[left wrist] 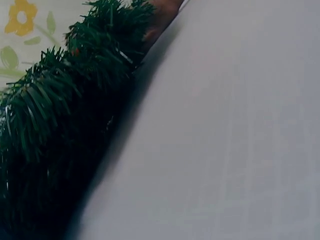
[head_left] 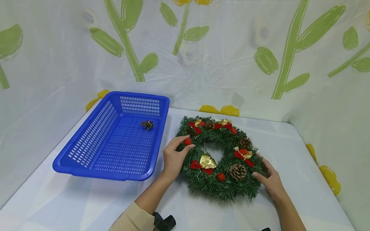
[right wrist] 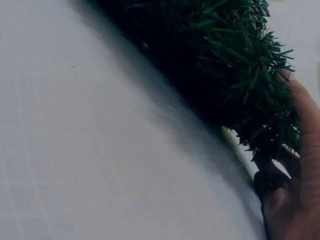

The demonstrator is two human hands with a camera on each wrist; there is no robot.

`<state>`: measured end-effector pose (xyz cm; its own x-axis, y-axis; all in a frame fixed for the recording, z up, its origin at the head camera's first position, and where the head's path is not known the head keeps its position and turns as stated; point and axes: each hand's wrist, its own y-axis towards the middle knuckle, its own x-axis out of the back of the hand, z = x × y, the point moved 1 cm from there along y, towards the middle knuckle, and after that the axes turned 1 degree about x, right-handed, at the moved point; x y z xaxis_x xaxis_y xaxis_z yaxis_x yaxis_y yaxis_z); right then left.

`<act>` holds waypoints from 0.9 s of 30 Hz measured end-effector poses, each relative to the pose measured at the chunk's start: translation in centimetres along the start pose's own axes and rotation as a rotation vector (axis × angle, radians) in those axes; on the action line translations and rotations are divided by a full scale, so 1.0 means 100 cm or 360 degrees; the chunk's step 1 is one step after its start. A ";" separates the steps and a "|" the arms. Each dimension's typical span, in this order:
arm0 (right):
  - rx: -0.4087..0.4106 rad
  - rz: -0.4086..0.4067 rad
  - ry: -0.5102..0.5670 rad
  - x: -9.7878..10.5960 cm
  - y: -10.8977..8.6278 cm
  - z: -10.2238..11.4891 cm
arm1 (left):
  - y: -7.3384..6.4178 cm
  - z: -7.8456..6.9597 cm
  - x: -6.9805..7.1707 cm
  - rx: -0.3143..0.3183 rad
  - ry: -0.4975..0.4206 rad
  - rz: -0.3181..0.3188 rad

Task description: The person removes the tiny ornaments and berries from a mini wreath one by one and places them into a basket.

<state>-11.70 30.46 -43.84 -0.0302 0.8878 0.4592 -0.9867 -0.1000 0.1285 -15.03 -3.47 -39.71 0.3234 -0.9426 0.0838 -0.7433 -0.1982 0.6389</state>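
Note:
A green Christmas wreath (head_left: 202,189), trimmed with red-and-gold bows, pine cones and red balls, lies on the table. At its left side my left hand (head_left: 173,158) pinches a red ball (head_left: 188,141) between thumb and index finger; the ball sits against the greenery. On the opposite side my right hand (head_left: 270,183) grips the outer edge, thumb on top and other fingers partly hidden by the needles. The right wrist view shows that hand's thumb (right wrist: 306,117) against the branches. Only a bit of the left hand (left wrist: 162,17) appears in the left wrist view, beside the wreath.
Left of the wreath stands a blue plastic basket (head_left: 156,150) with slotted walls. A small pine cone (head_left: 147,124) with gold trim lies in it. The white table (head_left: 292,154) meets flower-printed sheeting (head_left: 219,73) at the back and sides.

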 end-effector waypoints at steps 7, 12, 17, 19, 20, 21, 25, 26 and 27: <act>-0.0068 -0.0003 -0.0005 0.004 0.001 0.004 | 0.001 -0.015 -0.001 0.0169 -0.0064 0.0033; -0.0018 0.0004 0.0025 0.001 0.001 0.003 | 0.006 -0.029 0.007 0.0405 -0.0118 0.0052; 0.0019 0.0001 0.0025 0.000 0.001 0.002 | 0.016 -0.048 0.015 0.0461 -0.0131 0.0091; 0.0016 0.0001 0.0023 0.000 0.001 0.001 | 0.021 -0.056 0.018 0.0458 -0.0139 0.0134; 0.0006 0.0002 0.0023 0.001 0.001 0.001 | 0.023 -0.061 0.020 0.0452 -0.0141 0.0158; -0.0005 0.0000 0.0020 0.001 0.000 0.002 | 0.025 -0.065 0.022 0.0446 -0.0144 0.0182; -0.0038 0.0009 0.0039 0.001 -0.001 0.003 | 0.031 -0.076 0.030 0.0397 -0.0127 0.0272; -0.0041 0.0006 0.0040 0.001 -0.001 0.003 | 0.033 -0.079 0.032 0.0390 -0.0123 0.0292; -0.0040 0.0003 0.0045 0.001 -0.001 0.003 | 0.034 -0.080 0.034 0.0380 -0.0112 0.0313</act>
<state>-11.58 30.40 -43.56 -0.0362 0.9000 0.4344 -0.9903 -0.0906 0.1051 -11.76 -5.21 -31.11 0.1245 -0.9838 0.1292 -0.9067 -0.0599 0.4175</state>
